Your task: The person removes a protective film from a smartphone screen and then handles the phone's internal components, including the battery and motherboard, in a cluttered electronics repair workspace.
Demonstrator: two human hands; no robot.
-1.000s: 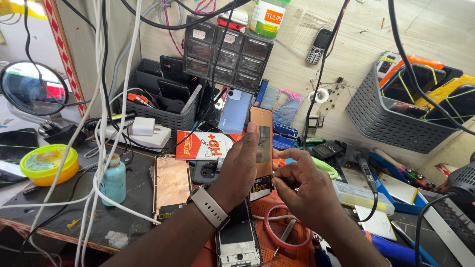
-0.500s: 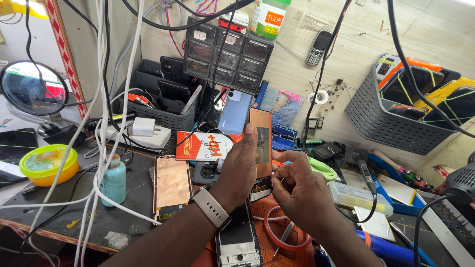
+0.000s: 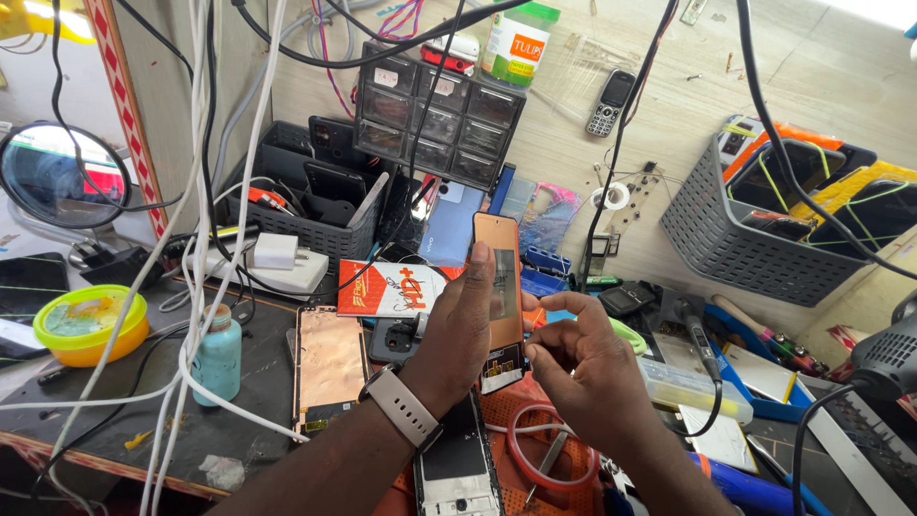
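The left hand [image 3: 458, 334] is clamped on 1 phone display panel [image 3: 499, 287], holding it upright above the middle of the counter [image 3: 143, 420], copper-coloured back toward the camera. Fingers wrap its left edge and the thumb seems to press from behind. The right hand [image 3: 583, 368] is just beside the panel's lower right corner, thumb and forefinger pinched together at the dark strip there; whether they grip a flex ribbon or only touch the edge I cannot tell.

The panel looks thin, light and stiff, and I judge it fragile: glass that would crack under bending or a corner knock. Holding it by the long edges, as the left hand does, seems safest, keeping pressure off the face and the bottom connector strip.

Counted around it: 1 second copper-backed panel [image 3: 328, 368] lies flat near the counter's front edge, left of the wrist. 1 opened phone body [image 3: 457, 468] lies below the left wrist, at the front edge. 1 teal bottle [image 3: 218, 354] stands to the left, with 1 yellow bowl [image 3: 91, 325] near the left edge. 1 small drawer cabinet [image 3: 439, 124] stands at the back, 1 grey basket [image 3: 755, 229] at the right, and 1 keypad phone [image 3: 611, 102] hangs on the wall. A watch [image 3: 406, 406] sits on the left wrist.
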